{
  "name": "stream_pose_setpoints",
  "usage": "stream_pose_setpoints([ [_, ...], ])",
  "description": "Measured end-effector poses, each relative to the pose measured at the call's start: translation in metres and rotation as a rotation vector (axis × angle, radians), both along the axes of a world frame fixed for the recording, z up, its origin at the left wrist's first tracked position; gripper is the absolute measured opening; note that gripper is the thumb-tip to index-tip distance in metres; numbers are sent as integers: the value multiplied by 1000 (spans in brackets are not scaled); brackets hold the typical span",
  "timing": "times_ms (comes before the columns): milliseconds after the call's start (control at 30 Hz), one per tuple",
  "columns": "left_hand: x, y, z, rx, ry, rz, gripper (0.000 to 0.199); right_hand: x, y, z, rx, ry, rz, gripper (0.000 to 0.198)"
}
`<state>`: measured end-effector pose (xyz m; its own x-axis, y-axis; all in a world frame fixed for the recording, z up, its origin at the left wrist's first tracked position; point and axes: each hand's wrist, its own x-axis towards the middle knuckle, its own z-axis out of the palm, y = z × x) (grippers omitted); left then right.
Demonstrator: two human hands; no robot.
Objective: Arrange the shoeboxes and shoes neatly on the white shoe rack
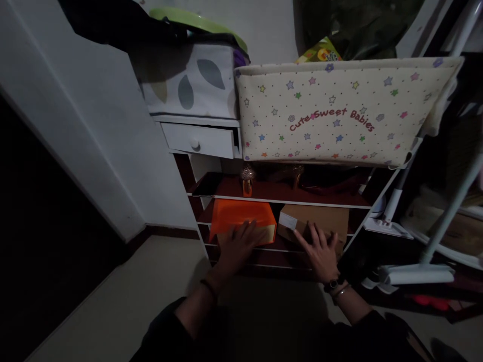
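An orange box (241, 211), glossy as if bagged in plastic, sits on a lower shelf of the rack. My left hand (237, 246) lies against its front with the fingers stretched out. To its right, on the same level, is a brown cardboard box (332, 218) with a white label at its left end. My right hand (320, 251), wearing a dark watch, rests on this box's front, fingers spread. Neither hand is wrapped round anything. Just above, the dark red shelf (271, 193) carries high-heeled shoes (247, 176) and a flat dark object (207, 184).
A cream fabric bin (324, 110) with star prints stands on top of the rack. Beside it, a patterned storage box (192, 80) sits above a slightly pulled-out white drawer (199, 141). A mop (418, 274) leans at the right. A wall (113, 141) borders the left.
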<state>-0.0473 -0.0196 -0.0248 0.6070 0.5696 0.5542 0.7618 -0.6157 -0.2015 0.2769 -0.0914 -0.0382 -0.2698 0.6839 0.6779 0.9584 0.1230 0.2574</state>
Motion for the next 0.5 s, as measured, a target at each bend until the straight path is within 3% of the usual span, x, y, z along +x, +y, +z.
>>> stream_pose_setpoints([
  [133, 20, 6, -6, 68, 6, 36, 65, 14, -10, -5, 75, -60, 23, 97],
  [300, 50, 17, -8, 39, -66, 29, 65, 47, -20, -5, 64, -63, 174, 94],
  [500, 63, 1, -2, 43, -140, -11, 60, 68, -28, -10, 12, -39, 203, 71],
])
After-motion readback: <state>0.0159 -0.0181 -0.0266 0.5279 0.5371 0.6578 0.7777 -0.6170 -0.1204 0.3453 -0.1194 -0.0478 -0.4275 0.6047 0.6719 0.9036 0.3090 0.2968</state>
